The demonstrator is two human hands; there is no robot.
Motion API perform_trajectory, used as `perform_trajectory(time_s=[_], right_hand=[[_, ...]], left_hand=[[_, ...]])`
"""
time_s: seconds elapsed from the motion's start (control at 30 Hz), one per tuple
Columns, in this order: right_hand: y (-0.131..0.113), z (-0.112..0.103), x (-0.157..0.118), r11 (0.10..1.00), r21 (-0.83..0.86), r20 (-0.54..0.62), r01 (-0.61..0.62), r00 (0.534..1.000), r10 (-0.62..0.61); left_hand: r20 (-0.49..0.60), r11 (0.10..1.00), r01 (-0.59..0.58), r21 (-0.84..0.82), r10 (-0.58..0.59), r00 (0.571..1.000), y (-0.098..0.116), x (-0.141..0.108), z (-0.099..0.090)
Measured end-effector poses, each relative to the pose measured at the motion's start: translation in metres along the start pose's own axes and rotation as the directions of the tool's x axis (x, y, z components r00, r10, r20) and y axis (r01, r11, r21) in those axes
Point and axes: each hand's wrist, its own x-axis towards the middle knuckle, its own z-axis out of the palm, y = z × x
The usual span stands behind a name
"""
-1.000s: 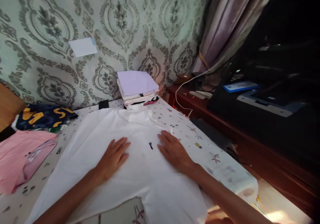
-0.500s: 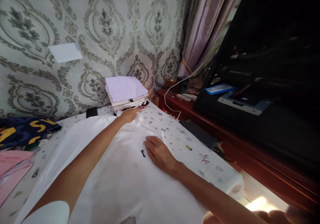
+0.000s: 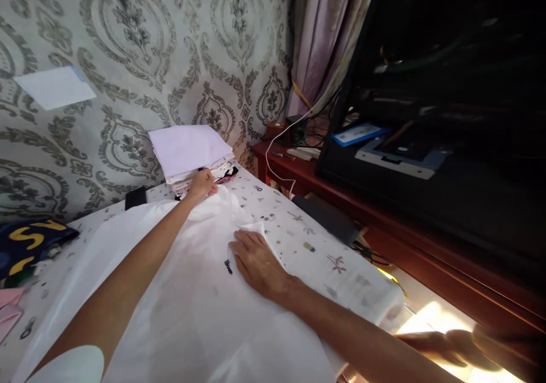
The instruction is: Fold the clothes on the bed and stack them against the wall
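Note:
A white shirt point(image 3: 187, 309) with small black lettering on it lies spread over the patterned bed sheet. At its far edge my left hand point(image 3: 203, 184) is closed, with the bunched fabric at its fingertips. My right hand point(image 3: 259, 264) rests flat on the shirt, fingers stretched out, just right of the lettering. Right behind my left hand stands a stack of folded clothes point(image 3: 191, 151) with a pale lilac piece on top. The shirt's near end runs out of view below.
Left on the bed lie a navy garment with yellow letters point(image 3: 36, 245) and a pink garment point(image 3: 9, 310). A small black object point(image 3: 135, 198) sits by the wall. To the right are a red-brown cabinet point(image 3: 384, 229), a white cable point(image 3: 268, 158) and a large dark screen point(image 3: 447, 87).
My left hand has lifted slightly and its fingers have curled in, raising the shirt's far edge. My right hand stays flat on the shirt. The view has swung to the right.

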Motion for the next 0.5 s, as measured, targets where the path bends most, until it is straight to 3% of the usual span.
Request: perform_trajectory(time_s=[0.2,0.37,0.5], right_hand=[[-0.003,-0.005,0.001,0.998,-0.014,0.054,-0.055,0.997,0.056],[-0.004,-0.005,0.001,0.997,-0.030,0.076,-0.070,0.994,0.072],[-0.003,-0.002,0.001,0.996,-0.048,0.067,-0.077,0.995,0.080]], left_hand=[[0.040,0.987,-0.149,0.055,0.147,0.988,-0.007,-0.007,0.013],[0.166,0.869,-0.313,0.383,0.269,0.949,-0.005,-0.005,0.013],[0.049,0.862,-0.256,0.438,0.262,0.964,0.000,-0.001,0.026]])
